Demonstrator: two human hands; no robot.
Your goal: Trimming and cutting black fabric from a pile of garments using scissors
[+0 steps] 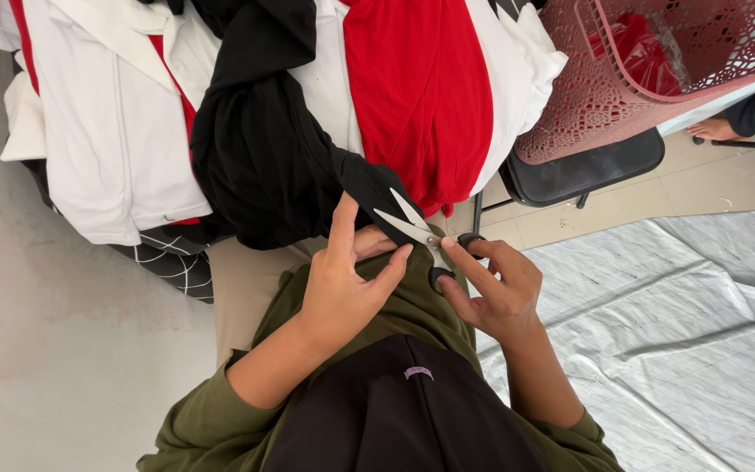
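Left hand [342, 284] pinches soft black fabric [264, 149]; right hand [495, 288] grips steel scissors [417, 229].

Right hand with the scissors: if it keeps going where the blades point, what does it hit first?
The right hand aims the scissors up-left at the black cloth; the open blades already overlap its edge, so the cloth likely comes first. Depth is unclear.

Small scissors [414, 225] — blades open — against black garment [264, 149].

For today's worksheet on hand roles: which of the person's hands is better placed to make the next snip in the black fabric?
Right. The right hand already has fingers in the scissors' handles, blades open at the black fabric; the left hand pinches the cloth.
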